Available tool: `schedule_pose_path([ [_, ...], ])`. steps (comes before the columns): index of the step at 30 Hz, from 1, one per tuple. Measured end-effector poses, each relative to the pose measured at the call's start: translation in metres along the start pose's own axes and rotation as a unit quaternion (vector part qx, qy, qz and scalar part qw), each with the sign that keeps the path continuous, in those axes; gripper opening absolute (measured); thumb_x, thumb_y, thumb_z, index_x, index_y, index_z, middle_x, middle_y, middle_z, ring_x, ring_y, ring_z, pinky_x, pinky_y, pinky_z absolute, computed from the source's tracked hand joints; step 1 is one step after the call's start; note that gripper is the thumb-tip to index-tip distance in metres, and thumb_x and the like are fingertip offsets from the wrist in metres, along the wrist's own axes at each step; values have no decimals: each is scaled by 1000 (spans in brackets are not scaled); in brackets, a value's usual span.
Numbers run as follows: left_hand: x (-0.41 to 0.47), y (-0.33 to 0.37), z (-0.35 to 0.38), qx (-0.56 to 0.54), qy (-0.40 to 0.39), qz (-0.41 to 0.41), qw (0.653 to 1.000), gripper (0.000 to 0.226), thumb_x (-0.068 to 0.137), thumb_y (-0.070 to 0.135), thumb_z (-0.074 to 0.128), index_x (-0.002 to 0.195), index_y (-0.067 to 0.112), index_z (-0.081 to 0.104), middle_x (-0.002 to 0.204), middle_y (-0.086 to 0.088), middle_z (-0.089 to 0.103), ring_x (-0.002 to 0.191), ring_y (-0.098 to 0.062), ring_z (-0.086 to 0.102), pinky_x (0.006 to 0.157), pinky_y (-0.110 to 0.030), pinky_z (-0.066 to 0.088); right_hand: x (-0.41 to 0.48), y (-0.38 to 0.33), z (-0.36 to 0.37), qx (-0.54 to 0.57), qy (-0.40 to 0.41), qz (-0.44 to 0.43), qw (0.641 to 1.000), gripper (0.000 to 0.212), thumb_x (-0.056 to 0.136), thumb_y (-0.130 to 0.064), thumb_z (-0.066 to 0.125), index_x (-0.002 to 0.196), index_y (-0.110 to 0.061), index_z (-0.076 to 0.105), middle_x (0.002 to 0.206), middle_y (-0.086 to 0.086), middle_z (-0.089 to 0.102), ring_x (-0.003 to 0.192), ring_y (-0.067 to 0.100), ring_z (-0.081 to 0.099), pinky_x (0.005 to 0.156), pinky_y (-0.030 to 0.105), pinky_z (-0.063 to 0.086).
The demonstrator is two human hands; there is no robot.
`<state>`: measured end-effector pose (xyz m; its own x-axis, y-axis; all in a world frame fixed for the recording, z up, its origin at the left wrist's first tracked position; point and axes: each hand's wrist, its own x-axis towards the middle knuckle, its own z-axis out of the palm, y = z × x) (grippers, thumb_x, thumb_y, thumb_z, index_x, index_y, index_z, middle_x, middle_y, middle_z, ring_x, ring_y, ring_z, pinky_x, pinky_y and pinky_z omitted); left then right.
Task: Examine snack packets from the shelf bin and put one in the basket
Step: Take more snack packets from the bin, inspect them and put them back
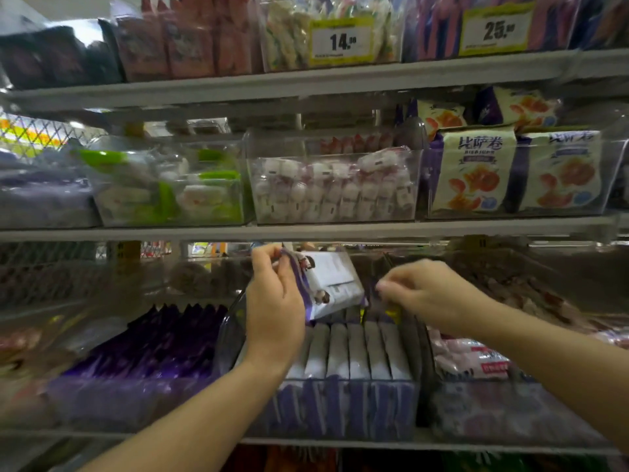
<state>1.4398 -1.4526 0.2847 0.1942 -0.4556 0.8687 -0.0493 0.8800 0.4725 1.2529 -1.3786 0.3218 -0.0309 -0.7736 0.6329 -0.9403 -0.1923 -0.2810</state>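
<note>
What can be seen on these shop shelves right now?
Held packet: one, white and purple, above the centre bin.
Packets in bin: several, white and purple, upright in a row.
Clear bin: one, transparent, lower shelf centre.
Purple packets: many, lower shelf left.
Pink packets: several, lower shelf right.
Cream packets: several, orange pictures, middle shelf right.
Price tags: two, yellow, top shelf.
Left hand: one, grips the held packet.
Right hand: one, over the bin's back; grip unclear.

Left grip [275, 301] pinches packet [335, 281]; right grip [429, 294] curled.
</note>
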Motion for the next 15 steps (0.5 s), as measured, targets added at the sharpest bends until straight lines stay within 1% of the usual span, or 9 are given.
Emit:
schedule_pose_path([
  [1,-4,4,-3,0,-5,32,999,8,104,16,39,100,21,44,73,8,57,64,6,57,53,-15,39,-5,-9,2,112,10,32,993,32,96,-38,54,87,-15,74,79,0,73,69,11,69,65,21,54],
  [3,-14,14,-9,-8,-42,110,993,4,103,21,40,102,22,43,73,10,60,61,1,59,52,-16,40,-16,-30,6,318,-39,134,938,38,95,-49,48,83,-21,71,83,0,74,68,13,73,57,25,57],
  [5,-25,23,-15,-13,-93,182,979,10,103,28,40,105,20,45,80,12,64,66,5,60,55,-13,44,-30,-47,8,425,-104,182,881,45,92,-62,40,88,-28,69,88,1,76,77,20,75,59,30,60],
  [7,-37,28,-23,-17,-150,236,960,17,103,33,39,110,19,46,106,16,65,89,11,63,69,-9,49,-41,-56,10,520,-134,181,824,59,90,-68,40,105,-19,71,93,7,76,85,27,74,70,40,61],
  [9,-49,28,-29,-12,-204,280,938,17,102,32,41,113,21,47,132,14,54,111,-5,64,82,-21,56,-52,-64,10,584,-148,165,781,68,89,-66,43,118,-9,66,90,11,75,80,26,73,76,46,60],
  [10,-55,28,-33,-6,-224,297,928,16,102,30,43,115,21,46,135,11,53,114,-12,64,85,-27,57,-58,-67,11,598,-159,158,770,68,90,-62,44,118,-4,64,88,12,74,77,24,73,76,45,60],
  [11,-60,27,-36,-3,-236,309,921,18,101,28,44,118,21,46,133,6,56,113,-15,64,87,-28,56,-64,-71,14,605,-165,154,763,63,91,-57,45,115,-2,64,88,13,74,75,23,72,74,42,61],
  [13,-68,25,-42,-7,-245,308,919,23,102,25,44,123,16,44,123,-4,65,107,-13,66,88,-19,53,-74,-73,25,612,-130,154,765,48,98,-40,47,114,2,63,93,18,72,75,24,72,73,42,61],
  [15,-76,23,-49,-15,-228,278,933,23,101,17,46,123,10,47,111,-6,69,102,-10,67,86,-18,53,-86,-71,39,618,-71,160,766,38,100,-26,48,123,3,58,102,25,68,80,30,69,71,42,60],
])
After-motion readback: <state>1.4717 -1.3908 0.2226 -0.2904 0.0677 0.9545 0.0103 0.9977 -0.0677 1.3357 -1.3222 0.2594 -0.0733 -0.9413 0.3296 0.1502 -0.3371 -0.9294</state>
